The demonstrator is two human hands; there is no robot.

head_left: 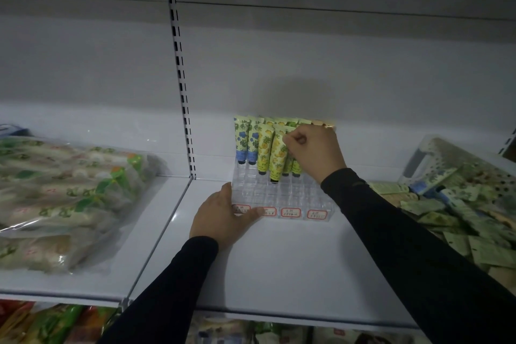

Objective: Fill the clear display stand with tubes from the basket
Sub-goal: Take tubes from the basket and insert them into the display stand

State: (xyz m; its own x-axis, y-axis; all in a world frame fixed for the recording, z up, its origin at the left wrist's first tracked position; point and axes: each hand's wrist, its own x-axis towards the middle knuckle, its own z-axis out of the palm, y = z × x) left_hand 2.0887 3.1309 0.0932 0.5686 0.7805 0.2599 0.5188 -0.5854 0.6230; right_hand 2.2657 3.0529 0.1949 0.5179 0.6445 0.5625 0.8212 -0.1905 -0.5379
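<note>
Several floral tubes [264, 148] upright in clear display stand [282, 195], right hand [312, 152] pinching a green tube [294, 165], left hand [223, 216] flat against stand's front corner, basket [435, 159] at right

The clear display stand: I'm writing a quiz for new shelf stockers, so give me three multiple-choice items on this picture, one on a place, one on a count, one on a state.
1. Where is the basket of tubes?
A. On the shelf, right of the clear display stand
B. On the floor
C. Left of the bagged goods

2. How many red-bordered labels run along the stand's front?
A. Two
B. Four
C. Six

3. What is the right hand doing?
A. Hanging idle
B. Pinching a green tube at the stand
C. Reaching into the basket

Answers:
1. A, the basket sits at the right edge on the same shelf.
2. B, four labels show, the left hand partly covering the left ones.
3. B, its curled fingers close on a tube standing among the others.
</note>
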